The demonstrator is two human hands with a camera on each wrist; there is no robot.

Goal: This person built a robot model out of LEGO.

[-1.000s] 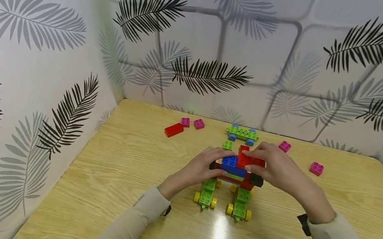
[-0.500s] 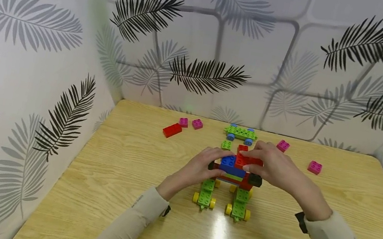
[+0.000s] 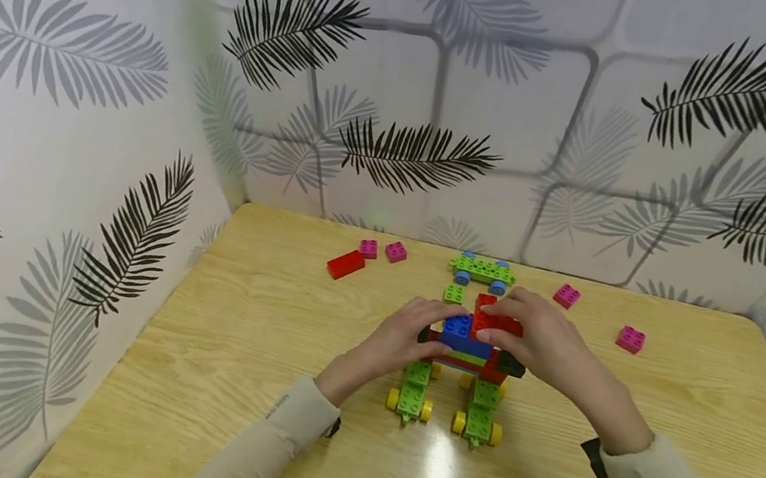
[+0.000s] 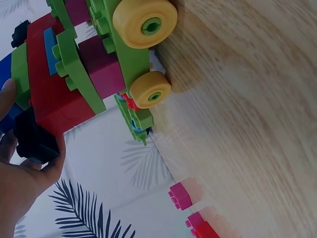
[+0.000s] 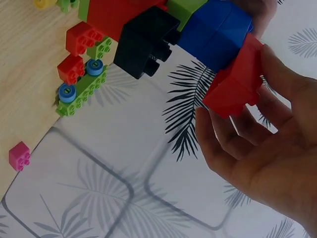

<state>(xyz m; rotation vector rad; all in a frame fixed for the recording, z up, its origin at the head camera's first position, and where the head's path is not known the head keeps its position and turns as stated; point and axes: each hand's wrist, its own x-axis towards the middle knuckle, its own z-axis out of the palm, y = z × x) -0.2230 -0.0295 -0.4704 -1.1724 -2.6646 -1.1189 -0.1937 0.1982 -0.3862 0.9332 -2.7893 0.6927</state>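
Observation:
A toy-brick build stands on wheeled green bases (image 3: 412,396), with a red block body (image 4: 54,79) above them. My left hand (image 3: 405,332) grips its left end, the thumb by the blue bricks (image 3: 457,323) and fingers around a black brick (image 4: 33,139). On the other side my right hand (image 3: 549,339) pinches a red brick (image 5: 235,82) between thumb and fingers, right against the blue bricks on top. Another black brick (image 5: 146,42) juts from the build's right end. Yellow wheels (image 4: 146,22) show underneath in the left wrist view.
Behind the build are a green wheeled base (image 3: 482,270) with blue wheels and a small green brick (image 3: 453,294). A loose red brick (image 3: 346,264) lies at back left near two pink bricks (image 3: 396,251). Further pink bricks (image 3: 631,340) lie at right. A patterned wall borders the wooden table (image 3: 248,318).
My right hand has shifted slightly left, its fingertips further along the red brick. The left hand keeps its grip, and the build stays in place.

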